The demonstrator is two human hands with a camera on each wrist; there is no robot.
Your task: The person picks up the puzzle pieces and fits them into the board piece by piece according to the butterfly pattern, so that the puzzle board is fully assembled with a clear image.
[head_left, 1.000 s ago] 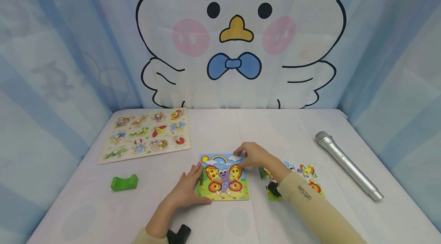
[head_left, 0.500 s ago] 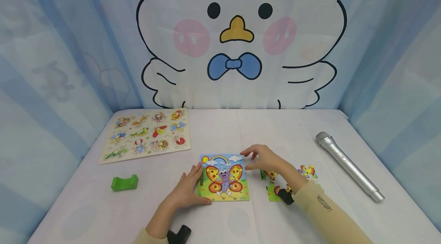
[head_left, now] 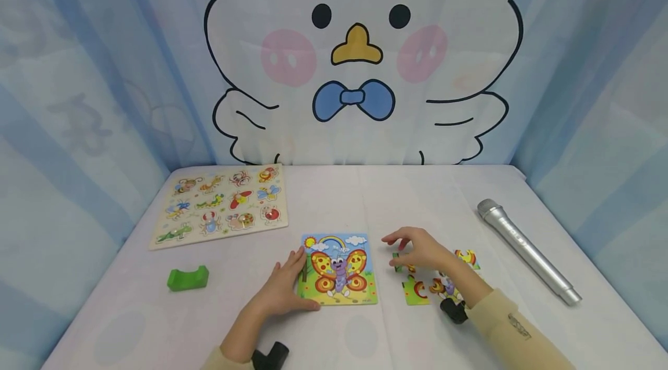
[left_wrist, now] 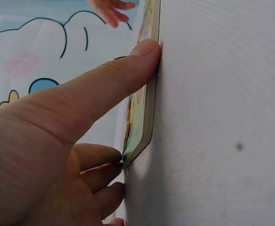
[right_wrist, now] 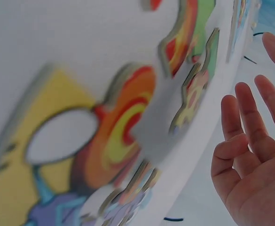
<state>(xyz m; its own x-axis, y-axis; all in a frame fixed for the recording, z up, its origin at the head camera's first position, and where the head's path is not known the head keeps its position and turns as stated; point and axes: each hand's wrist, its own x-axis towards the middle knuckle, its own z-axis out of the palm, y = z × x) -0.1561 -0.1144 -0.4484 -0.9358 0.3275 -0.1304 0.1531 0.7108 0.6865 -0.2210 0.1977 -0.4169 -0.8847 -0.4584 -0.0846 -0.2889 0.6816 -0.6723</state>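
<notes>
Blue-and-white curtain (head_left: 355,138), cartoon-bird print; hangs at back and both sides. White-clothed table (head_left: 334,202); carries boards, microphone, block, pieces. Wooden insect puzzle board (head_left: 225,213) at back-left corner; lies flat, slightly skewed. Silver microphone (head_left: 527,251) near right edge; slants, mesh head toward back edge. Butterfly puzzle board (head_left: 339,271) about halfway between left and right edges of table; lies flat. Left hand (head_left: 284,289) at its front-left corner; has fingers spread and mostly straight, touches board's left edge with fingertips, front edge with thumb. Right hand (head_left: 421,249) just right of board, apart from it; hovers over loose butterfly jigsaw pieces (head_left: 416,291), fingers loosely bent, thumb well off fingertips. Green notched block (head_left: 188,280) toward table's left edge, in front of insect board. Jigsaw pieces flat between butterfly board and microphone; partly hidden under right hand and wrist.
</notes>
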